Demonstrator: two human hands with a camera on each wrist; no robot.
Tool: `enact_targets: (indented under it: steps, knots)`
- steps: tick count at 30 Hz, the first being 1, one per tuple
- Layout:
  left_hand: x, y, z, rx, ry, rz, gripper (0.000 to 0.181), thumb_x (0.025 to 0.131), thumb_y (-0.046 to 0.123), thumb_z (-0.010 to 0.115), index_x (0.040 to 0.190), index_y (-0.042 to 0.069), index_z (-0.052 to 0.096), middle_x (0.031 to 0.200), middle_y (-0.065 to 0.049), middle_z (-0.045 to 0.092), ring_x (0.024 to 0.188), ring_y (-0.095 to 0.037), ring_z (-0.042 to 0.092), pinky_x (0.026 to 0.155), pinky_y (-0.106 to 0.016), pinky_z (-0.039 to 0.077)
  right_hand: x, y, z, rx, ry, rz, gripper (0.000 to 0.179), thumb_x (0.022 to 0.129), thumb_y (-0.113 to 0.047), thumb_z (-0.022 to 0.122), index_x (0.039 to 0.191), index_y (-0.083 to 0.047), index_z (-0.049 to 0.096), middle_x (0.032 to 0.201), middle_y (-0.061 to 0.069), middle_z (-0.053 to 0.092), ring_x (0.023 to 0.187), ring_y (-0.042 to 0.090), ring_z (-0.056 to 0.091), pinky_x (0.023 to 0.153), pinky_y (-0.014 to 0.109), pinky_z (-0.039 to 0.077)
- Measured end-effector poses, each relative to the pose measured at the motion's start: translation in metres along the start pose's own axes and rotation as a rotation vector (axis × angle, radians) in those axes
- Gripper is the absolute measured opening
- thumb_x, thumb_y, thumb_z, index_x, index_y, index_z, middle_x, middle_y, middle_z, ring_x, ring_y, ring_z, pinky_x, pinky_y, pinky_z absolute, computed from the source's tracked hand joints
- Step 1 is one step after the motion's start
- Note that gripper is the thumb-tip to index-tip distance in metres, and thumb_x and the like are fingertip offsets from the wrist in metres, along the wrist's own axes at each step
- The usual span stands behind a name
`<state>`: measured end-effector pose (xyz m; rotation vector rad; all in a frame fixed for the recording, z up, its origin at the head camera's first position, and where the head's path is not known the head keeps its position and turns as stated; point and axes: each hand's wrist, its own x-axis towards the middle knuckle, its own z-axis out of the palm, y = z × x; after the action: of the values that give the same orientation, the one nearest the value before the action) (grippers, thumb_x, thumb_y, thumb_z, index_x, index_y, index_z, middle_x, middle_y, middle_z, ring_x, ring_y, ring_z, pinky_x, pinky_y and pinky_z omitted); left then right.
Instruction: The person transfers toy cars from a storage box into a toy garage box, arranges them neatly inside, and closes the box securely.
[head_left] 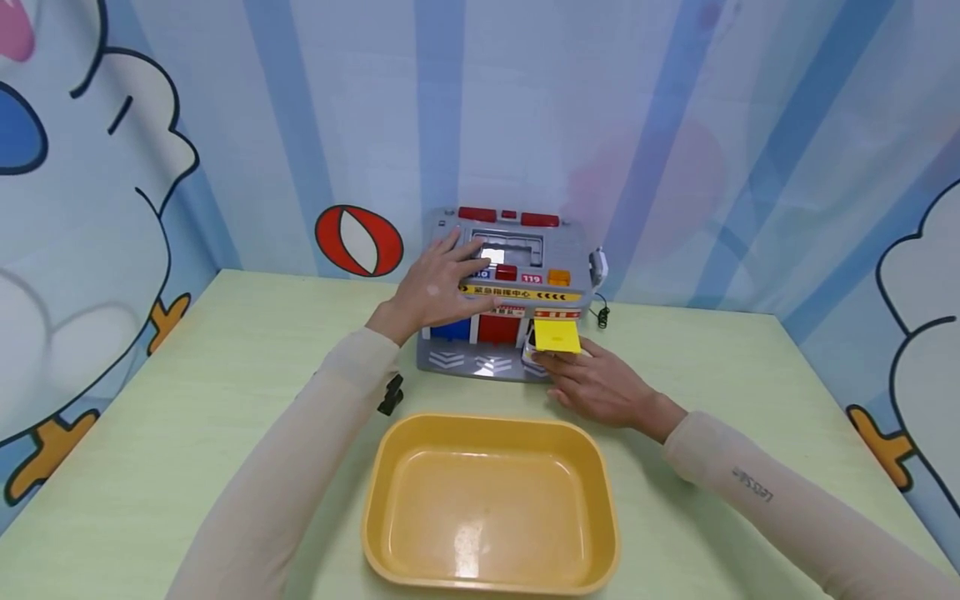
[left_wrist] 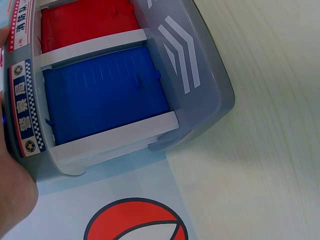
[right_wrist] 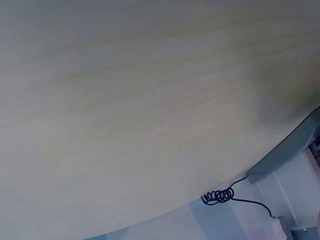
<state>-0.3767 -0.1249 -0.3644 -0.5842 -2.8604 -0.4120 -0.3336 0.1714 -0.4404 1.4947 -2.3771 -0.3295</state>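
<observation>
A grey toy emergency station [head_left: 577,250] with red and orange roof lights stands against the back wall. Its blue door [left_wrist: 100,95] and red door [left_wrist: 90,22] are down, while the yellow door [head_left: 557,335] sticks out, raised. My left hand [head_left: 435,287] rests spread over the station's roof and front, fingers fairly straight. Beneath the yellow door, my right hand [head_left: 596,385] holds a small white toy vehicle [head_left: 528,358] at the bay's mouth. Fingers and door hide most of that vehicle. In the right wrist view, the station's grey base [right_wrist: 285,150] shows at the edge.
A yellow plastic tray [head_left: 487,500] lies in front of the station. A small black object [head_left: 391,395] sits beside my left sleeve. At the station's right side, a coiled black cord [right_wrist: 218,195] runs to a pale handset [head_left: 598,267]. A printed cloth backdrop [head_left: 517,108] borders the table.
</observation>
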Motion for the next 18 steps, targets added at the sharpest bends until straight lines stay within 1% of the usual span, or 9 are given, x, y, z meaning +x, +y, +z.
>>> enact_targets:
  steps: [5, 9, 14, 18]
  knots:
    - [0.0002, 0.0003, 0.0002, 0.005, 0.0, -0.001, 0.078, 0.086, 0.066, 0.059, 0.147, 0.018, 0.051, 0.165, -0.004, 0.031, 0.157, -0.031, 0.011, 0.127, -0.051, 0.01, -0.0011, -0.0002, -0.0005, -0.036, -0.006, 0.0, 0.052, 0.099, -0.039, 0.059, 0.142, -0.01, 0.057, 0.152, 0.003, 0.051, 0.14, 0.026, 0.05, 0.118, 0.052, 0.035]
    - [-0.0002, 0.0002, 0.0006, 0.015, 0.006, 0.009, 0.076, 0.087, 0.065, 0.059, 0.147, 0.018, 0.052, 0.165, -0.003, 0.031, 0.157, -0.031, 0.011, 0.127, -0.051, 0.012, -0.0008, -0.0008, 0.0003, -0.032, -0.001, 0.002, 0.056, 0.098, -0.041, 0.059, 0.144, -0.009, 0.055, 0.152, 0.004, 0.052, 0.14, 0.026, 0.05, 0.118, 0.053, 0.034]
    - [0.0, -0.0005, 0.0004, 0.028, 0.004, 0.011, 0.077, 0.087, 0.065, 0.058, 0.147, 0.018, 0.052, 0.164, -0.004, 0.031, 0.157, -0.032, 0.011, 0.126, -0.052, 0.013, 0.0017, -0.0015, 0.0046, -0.024, -0.007, -0.027, 0.054, 0.099, -0.041, 0.058, 0.145, -0.013, 0.054, 0.153, 0.001, 0.05, 0.142, 0.026, 0.047, 0.118, 0.056, 0.033]
    - [0.0006, -0.0015, 0.0005, 0.022, 0.0, 0.009, 0.077, 0.087, 0.065, 0.058, 0.148, 0.019, 0.051, 0.165, -0.004, 0.031, 0.157, -0.031, 0.01, 0.126, -0.052, 0.013, 0.0062, -0.0024, 0.0061, -0.037, -0.002, -0.052, 0.053, 0.099, -0.04, 0.058, 0.145, -0.014, 0.054, 0.154, 0.0, 0.05, 0.143, 0.026, 0.045, 0.118, 0.054, 0.035]
